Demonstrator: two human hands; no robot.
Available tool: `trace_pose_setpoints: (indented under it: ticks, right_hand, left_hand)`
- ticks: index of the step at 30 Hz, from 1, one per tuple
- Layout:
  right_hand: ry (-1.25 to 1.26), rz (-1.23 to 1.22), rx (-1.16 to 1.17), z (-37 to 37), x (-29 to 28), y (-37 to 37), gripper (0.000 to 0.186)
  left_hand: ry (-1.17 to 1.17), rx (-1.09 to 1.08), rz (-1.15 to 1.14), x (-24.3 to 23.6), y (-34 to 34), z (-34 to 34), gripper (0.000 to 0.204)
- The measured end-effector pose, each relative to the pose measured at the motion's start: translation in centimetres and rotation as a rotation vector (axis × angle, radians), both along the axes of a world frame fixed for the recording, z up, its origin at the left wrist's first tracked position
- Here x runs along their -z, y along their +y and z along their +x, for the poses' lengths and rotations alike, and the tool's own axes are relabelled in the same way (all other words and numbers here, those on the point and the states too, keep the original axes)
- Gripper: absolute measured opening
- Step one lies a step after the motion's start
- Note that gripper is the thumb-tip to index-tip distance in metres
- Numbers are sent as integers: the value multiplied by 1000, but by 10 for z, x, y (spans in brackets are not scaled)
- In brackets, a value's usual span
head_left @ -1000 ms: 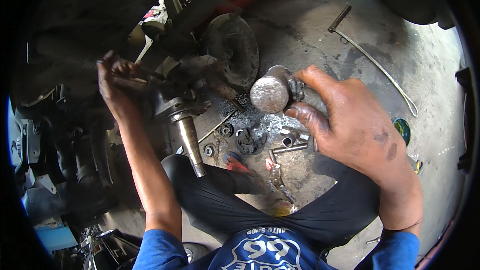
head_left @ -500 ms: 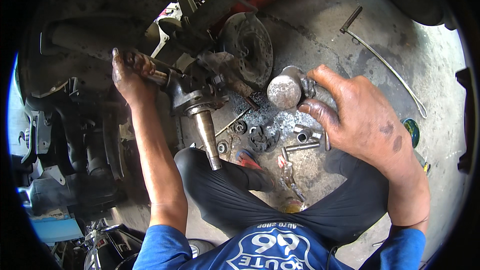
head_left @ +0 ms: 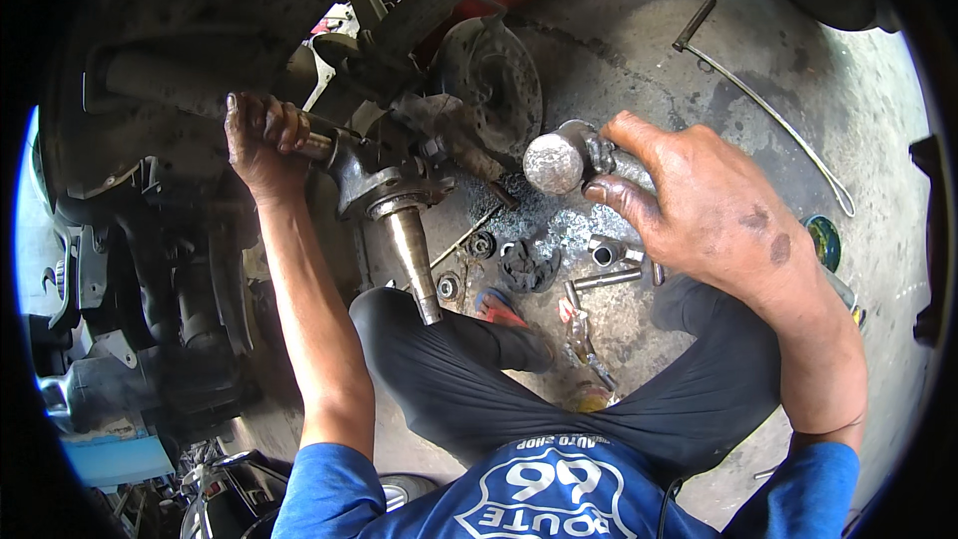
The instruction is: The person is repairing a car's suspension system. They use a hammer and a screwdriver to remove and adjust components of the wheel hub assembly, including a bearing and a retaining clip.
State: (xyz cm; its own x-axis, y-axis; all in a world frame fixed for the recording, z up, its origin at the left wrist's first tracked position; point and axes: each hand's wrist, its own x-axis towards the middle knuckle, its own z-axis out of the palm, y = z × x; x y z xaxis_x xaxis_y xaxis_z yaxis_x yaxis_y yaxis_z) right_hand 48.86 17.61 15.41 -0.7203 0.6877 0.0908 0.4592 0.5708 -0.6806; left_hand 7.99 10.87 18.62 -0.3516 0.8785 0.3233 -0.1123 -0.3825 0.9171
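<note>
Stained concrete floor (head_left: 629, 65) extends below the steel spindle (head_left: 411, 252) — upper left of this spindle, my left hand (head_left: 265, 152) grips a metal rod (head_left: 317, 146); right of it, my right hand (head_left: 711, 208) grips a hammer (head_left: 555, 163).

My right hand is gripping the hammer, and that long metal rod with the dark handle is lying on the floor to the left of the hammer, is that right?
Not quite: the head view shows the long metal rod with the dark handle lying to the hammer's right.
</note>
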Motion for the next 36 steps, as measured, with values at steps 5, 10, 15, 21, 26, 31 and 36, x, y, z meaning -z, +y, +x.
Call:
trace_pose_setpoints:
  ticks: [5, 10, 15, 21, 26, 31, 36]
  right_hand:
    - [-52, -66, -24, -5, -3, 2, 31]
    - [-68, -63, -20, -7, -2, 0, 31]
    - [-70, -32, -15, -7, 0, -1, 31]
    - [-82, -70, -28, -8, -2, -2, 30]
    - [-125, -81, -50, -10, -1, -3, 31]
    - [-154, -55, -49, -10, -1, -4, 32]
    - [-190, -31, -52, -14, 0, -3, 32]
  left_hand:
    - [132, -539, -10, 13, 8, 11, 39]
    - [30, -133, 0, 6, 5, 2, 39]
    - [32, -12, -9, 5, -1, -8, 40]
    - [49, -331, -4, 9, 3, 3, 41]
    - [124, -459, -42, 7, 6, 6, 42]
    - [71, -419, -82, 2, 4, 5, 43]
    - [109, -437, -40, -4, 5, 2, 41]
